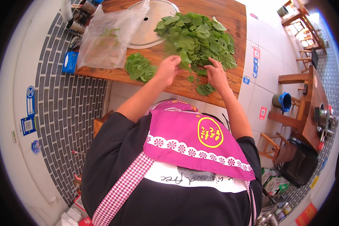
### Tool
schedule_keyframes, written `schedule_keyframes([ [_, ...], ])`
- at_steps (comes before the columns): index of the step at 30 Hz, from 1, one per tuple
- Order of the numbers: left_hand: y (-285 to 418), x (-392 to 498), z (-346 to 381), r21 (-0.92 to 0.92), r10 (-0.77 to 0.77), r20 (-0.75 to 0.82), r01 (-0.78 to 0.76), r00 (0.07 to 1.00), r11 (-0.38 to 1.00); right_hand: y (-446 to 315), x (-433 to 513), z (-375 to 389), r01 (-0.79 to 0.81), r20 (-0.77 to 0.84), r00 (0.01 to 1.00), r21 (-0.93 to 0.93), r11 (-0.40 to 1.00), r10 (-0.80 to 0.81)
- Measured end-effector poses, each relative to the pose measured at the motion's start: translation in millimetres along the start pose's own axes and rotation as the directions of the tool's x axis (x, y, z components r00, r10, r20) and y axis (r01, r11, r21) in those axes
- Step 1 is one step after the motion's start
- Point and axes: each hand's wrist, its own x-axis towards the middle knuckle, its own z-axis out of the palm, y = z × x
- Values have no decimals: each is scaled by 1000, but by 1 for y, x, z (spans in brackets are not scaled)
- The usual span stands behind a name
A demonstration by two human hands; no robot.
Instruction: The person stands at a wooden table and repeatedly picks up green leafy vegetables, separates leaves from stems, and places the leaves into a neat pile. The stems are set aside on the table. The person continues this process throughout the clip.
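Note:
My left hand (169, 70) pinches a green leaf (184, 60) between thumb and fingers, just above the wooden table. To its right, my right hand (217, 74) is at the near edge of a large heap of leafy greens (197, 36), thumb and forefinger apart. Whether its fingertips touch the leaves I cannot tell. A smaller pile of leaves (139, 67) lies left of my left forearm. Below my right hand, a few leaves (205, 89) rest near the table's front edge, with small loose bits (191, 78) beside them.
The wooden table (158, 56) has a round metal plate (151, 25) set in its top. A translucent plastic bag (104, 39) lies at the left, near a blue tissue box (70, 62). A brick-patterned wall (70, 107) borders that side. Another wooden table (310, 104) and stools stand at the right.

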Motion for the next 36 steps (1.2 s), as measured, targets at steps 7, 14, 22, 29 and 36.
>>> schedule_keyframes([
  [7, -24, -24, -6, 248, -29, 103, 3, 994, 969, -60, 0, -5, -415, 315, 902, 818, 398, 295],
  [14, -64, -20, -21, 309, -204, 40, 182, 978, 934, -42, -26, 11, -574, 467, 814, 553, 604, 346],
  [22, -47, -14, -17, 409, -26, -6, 26, 1000, 912, 9, -10, -4, -258, -118, 964, -174, 950, 240],
  [29, -44, 2, -15, 447, 21, 79, -54, 997, 893, 3, -6, -20, -640, 115, 767, 223, 736, 632],
  [36, -52, 29, -12, 487, -14, 39, -7, 999, 873, -46, -16, -32, -540, 406, 773, 825, 168, 487],
])
